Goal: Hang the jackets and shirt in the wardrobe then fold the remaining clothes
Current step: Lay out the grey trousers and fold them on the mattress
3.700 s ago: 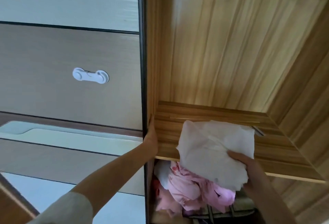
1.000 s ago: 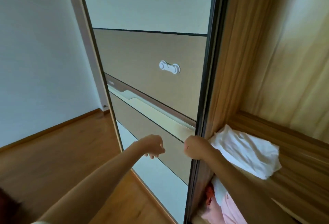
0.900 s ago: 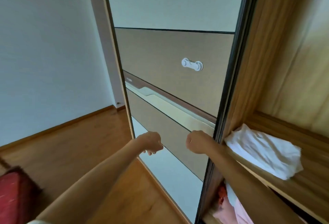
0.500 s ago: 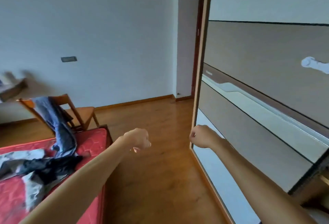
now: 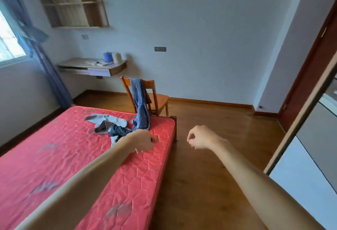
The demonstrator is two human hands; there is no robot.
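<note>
Blue jeans (image 5: 140,105) hang over the back of a wooden chair (image 5: 159,100) and trail onto the red mattress (image 5: 73,149). A grey garment (image 5: 107,120) and a dark garment (image 5: 119,131) lie crumpled on the mattress near its far corner. My left hand (image 5: 143,142) hovers over the mattress just in front of the dark garment, fingers loosely curled, holding nothing. My right hand (image 5: 199,137) hangs over the wooden floor beside the bed, loosely curled, with nothing in it. The wardrobe's sliding door (image 5: 310,138) shows at the right edge.
A wall-mounted desk (image 5: 91,68) with a blue pot and a white pot stands at the back, under a wooden wall shelf (image 5: 73,1). A blue curtain (image 5: 45,61) and a window are at the left. Wooden floor (image 5: 209,165) runs between bed and wardrobe.
The view has swung left from the wardrobe to the bed. A white cloth was left on the wardrobe shelf. Both hands came away from the wardrobe and hold nothing.
</note>
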